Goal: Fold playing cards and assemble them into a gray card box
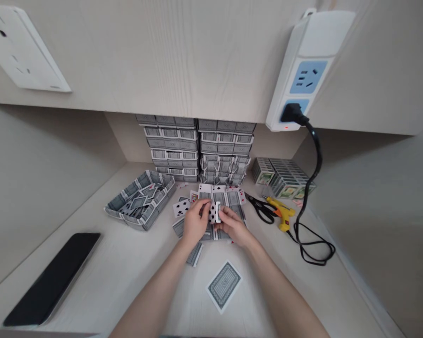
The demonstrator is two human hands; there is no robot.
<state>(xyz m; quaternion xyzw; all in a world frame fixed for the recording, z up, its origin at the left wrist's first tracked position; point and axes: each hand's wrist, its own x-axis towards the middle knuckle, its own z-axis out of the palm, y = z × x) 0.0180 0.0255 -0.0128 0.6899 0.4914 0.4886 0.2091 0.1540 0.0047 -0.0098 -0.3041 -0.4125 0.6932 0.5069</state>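
Note:
Over the middle of the desk, my left hand [195,221] pinches one side of a playing card [213,215] that shows black pips. The fingers of my right hand [233,227] are closed on its other side, where a narrow edge looks folded up. Beneath and around both hands lie joined and loose cards [234,199], partly hidden by the fingers. A spade card [182,208] lies face up beside my left hand. Nearer to me, a single card [224,286] rests face down between my forearms, and a folded card [195,254] lies below my left wrist.
A card-built tray [146,223] with loose cards stands left. Stacked card boxes [225,148] rise behind. To the right are black scissors [261,209], a yellow glue gun [284,214] with its cord, and clear packs [285,177]. A black phone-like slab [52,279] lies front left.

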